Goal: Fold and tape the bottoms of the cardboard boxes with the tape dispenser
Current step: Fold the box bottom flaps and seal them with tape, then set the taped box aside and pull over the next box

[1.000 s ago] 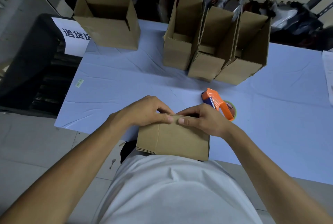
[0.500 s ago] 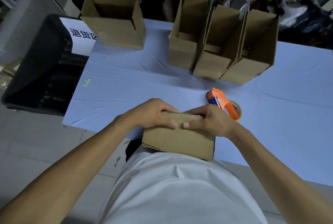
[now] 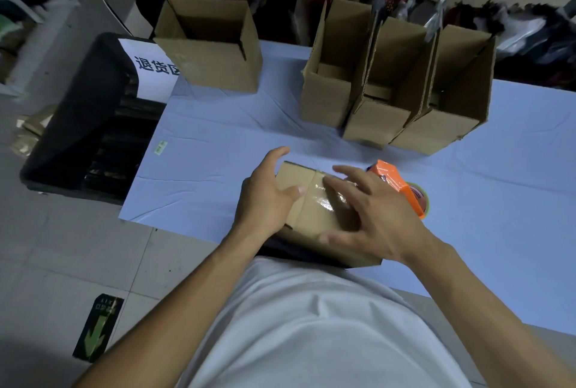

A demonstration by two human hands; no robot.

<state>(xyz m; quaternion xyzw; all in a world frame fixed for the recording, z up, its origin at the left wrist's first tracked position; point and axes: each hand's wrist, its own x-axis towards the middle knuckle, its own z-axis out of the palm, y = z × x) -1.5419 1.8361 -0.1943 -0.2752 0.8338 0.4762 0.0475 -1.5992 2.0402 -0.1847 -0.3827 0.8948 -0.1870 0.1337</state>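
The small cardboard box (image 3: 314, 200) is sitting at the near edge of the worktop (image 3: 218, 150), pressed close to the person's body, with its folded bottom facing up and a shiny strip of clear tape (image 3: 324, 197) already lying along the seam. The left hand (image 3: 265, 197) is cupping the box's left end, fingers curling over the far top edge and thumb lying across the flap, so this grip is closing around the box. The right hand (image 3: 377, 216) is spreading wide with straight fingers over the taped face; it appears to be pressing or just hovering, and is not clasping anything.

The box is likely handling as a light, hollow thing: easy to lift, but its walls and flaps are bending under hard pressure, so squeezing mid-panel risks denting it. The corners and edges are offering the stiffest hold, with a hand on each end. The tape surface is looking slick, so palms are better placed on bare cardboard.

The orange tape dispenser (image 3: 396, 185) is lying just beyond the right hand, near the box. Four open boxes are standing toward the far edge: one (image 3: 215, 54) at the far left corner, three (image 3: 396, 82) clustered together farther right.
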